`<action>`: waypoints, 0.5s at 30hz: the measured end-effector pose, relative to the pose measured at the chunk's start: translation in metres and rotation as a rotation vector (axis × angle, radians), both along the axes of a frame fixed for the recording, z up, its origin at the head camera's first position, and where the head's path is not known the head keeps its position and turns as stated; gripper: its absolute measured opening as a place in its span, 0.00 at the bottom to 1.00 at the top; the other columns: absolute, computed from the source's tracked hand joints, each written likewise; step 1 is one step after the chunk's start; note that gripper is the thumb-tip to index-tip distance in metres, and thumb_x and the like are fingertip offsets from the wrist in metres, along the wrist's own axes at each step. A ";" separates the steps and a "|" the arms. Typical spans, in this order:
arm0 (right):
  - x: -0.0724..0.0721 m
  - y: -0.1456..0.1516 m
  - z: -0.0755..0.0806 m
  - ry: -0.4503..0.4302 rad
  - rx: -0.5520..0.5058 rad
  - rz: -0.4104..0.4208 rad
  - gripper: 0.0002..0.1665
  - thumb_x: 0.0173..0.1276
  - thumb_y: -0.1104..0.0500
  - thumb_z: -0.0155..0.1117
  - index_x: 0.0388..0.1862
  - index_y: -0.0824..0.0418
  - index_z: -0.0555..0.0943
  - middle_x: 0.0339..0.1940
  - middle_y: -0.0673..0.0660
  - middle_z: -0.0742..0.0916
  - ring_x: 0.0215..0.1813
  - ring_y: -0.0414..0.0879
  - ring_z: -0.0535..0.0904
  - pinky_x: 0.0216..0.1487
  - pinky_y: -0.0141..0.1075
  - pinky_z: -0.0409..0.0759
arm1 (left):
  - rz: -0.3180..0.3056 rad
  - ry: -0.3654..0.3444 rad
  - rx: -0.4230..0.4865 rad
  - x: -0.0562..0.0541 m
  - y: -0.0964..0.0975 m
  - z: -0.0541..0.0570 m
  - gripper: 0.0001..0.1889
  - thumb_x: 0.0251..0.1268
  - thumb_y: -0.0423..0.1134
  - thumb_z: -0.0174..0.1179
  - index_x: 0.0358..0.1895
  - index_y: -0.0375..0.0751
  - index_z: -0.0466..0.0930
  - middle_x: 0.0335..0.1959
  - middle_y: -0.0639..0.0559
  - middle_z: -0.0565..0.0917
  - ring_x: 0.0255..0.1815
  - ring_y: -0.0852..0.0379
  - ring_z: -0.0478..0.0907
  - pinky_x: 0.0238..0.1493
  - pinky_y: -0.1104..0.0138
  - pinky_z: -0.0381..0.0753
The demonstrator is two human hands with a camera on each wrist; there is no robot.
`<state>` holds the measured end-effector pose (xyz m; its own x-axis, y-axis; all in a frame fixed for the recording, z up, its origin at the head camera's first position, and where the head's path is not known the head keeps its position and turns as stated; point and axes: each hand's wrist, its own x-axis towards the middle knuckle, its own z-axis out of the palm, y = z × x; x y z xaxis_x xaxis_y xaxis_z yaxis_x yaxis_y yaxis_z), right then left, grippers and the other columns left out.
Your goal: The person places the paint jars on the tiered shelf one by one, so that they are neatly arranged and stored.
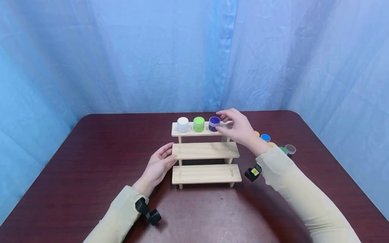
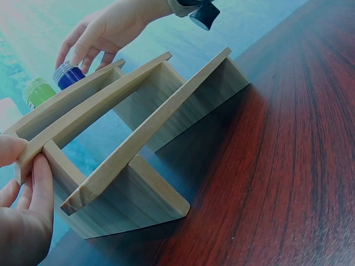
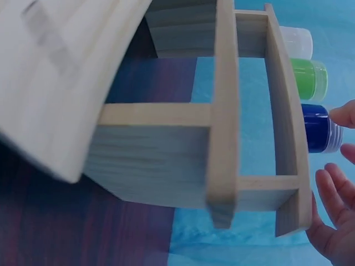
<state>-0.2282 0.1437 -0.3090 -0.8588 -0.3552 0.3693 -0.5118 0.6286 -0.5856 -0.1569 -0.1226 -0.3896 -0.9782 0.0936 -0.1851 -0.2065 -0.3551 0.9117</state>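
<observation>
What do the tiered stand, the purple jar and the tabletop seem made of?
Tiered stand: pale wood, seemingly unvarnished; grain shows along the shelves. Purple jar: probably smooth plastic; its lid looks clear at the edge. Tabletop: dark red, glossy, wood or laminate; streaked grain, soft reflections.

On the top step (image 1: 190,128) of the wooden stand (image 1: 212,152), the white jar (image 1: 183,124), the green jar (image 1: 199,124) and the purple jar (image 1: 214,124) leave only narrow gaps, and the right hand (image 1: 239,127) blocks the right end. Above the middle step (image 1: 199,149) and the bottom step (image 1: 206,173) a hand can pass freely, except where the left hand (image 1: 157,165) grips the middle one's left end. On the table (image 1: 91,158), wide room lies at the left; at the right, small jars (image 1: 290,149) obstruct the way.
</observation>
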 end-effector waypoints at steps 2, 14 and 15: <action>0.001 0.003 -0.002 0.024 -0.010 -0.001 0.25 0.57 0.65 0.69 0.55 0.66 0.78 0.43 0.61 0.80 0.45 0.52 0.76 0.47 0.48 0.82 | 0.000 0.000 0.001 0.000 0.000 0.000 0.30 0.65 0.19 0.46 0.71 0.32 0.54 0.42 0.55 0.72 0.35 0.68 0.77 0.43 0.77 0.80; 0.018 0.024 -0.013 0.170 -0.061 -0.007 0.20 0.55 0.66 0.70 0.48 0.66 0.81 0.40 0.59 0.82 0.38 0.47 0.77 0.40 0.44 0.82 | 0.010 0.000 0.004 0.001 -0.001 -0.001 0.30 0.65 0.19 0.47 0.71 0.31 0.54 0.41 0.55 0.72 0.35 0.68 0.77 0.42 0.77 0.80; 0.019 0.026 -0.013 0.182 -0.061 -0.011 0.20 0.55 0.66 0.70 0.48 0.66 0.81 0.40 0.59 0.82 0.38 0.47 0.77 0.39 0.43 0.82 | 0.010 0.000 0.003 0.001 -0.001 0.000 0.30 0.65 0.19 0.47 0.71 0.31 0.54 0.41 0.55 0.72 0.35 0.68 0.77 0.42 0.77 0.80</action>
